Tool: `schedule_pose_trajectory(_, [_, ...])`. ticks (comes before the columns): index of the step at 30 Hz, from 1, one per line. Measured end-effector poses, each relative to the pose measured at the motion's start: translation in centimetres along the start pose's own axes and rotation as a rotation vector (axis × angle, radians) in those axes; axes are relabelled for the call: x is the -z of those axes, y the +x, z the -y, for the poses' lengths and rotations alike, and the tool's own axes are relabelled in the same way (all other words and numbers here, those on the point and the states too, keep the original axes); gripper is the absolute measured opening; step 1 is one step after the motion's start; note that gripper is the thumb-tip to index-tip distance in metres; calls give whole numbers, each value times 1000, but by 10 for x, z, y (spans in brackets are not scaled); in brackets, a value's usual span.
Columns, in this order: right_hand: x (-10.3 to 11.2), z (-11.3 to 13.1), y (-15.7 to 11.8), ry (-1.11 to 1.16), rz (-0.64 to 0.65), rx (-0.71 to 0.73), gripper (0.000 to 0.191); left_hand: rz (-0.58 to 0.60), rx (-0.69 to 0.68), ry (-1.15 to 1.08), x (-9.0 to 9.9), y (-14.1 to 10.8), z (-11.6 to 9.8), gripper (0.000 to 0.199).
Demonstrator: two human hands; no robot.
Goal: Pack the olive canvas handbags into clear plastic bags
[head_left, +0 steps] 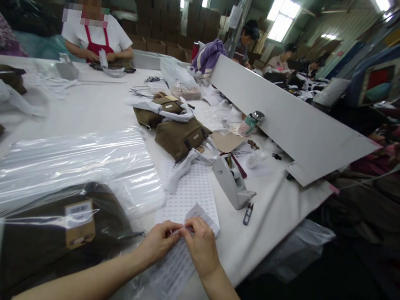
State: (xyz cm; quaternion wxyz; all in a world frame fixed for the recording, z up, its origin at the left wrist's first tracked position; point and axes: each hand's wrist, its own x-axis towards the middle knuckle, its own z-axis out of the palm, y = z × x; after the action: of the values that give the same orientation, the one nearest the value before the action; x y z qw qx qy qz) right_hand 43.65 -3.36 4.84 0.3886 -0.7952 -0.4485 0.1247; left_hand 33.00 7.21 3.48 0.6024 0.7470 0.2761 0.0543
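Note:
My left hand point(160, 238) and my right hand point(202, 245) meet at the fingertips over a stack of white sheets point(192, 189) printed with rows of small labels. Both are closed in a pinch on the top label sheet point(198, 212), whose far end curls up off the stack. Whether a single label is between the fingertips is too small to tell. Left of my hands lies an olive bag point(38, 251) in a clear plastic bag, with a brown barcode tag point(79, 225) showing on it. My left forearm passes over its near edge.
Clear plastic bags point(82, 157) lie flat beyond the packed bag. A tape dispenser point(233, 181) and thread snips point(248, 214) sit to the right, near the table edge. Olive bags with wrapped handles point(179, 134) and a cup point(249, 123) stand farther back. A co-worker point(96, 37) works across the table.

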Motion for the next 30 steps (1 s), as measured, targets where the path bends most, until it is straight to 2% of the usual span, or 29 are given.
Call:
schedule_pose_trajectory(7, [-3, -3, 1, 14, 18, -19, 13, -11, 37, 10, 0, -2, -5, 30])
schedule_pose_trajectory(13, [-3, -4, 0, 52, 1, 6, 13, -31, -7, -48, -1, -1, 4, 28])
schedule_pose_trajectory(17, [-3, 0, -1, -14, 17, 16, 7, -45, -29, -33, -1, 1, 7, 26])
schedule_pose_trajectory(20, [-4, 1, 0, -25, 15, 1, 9, -28, -19, -10, -1, 2, 5, 27])
schedule_pose_trajectory(30, [-16, -7, -1, 95, -132, -104, 7, -9, 14, 20, 0, 3, 0, 29])
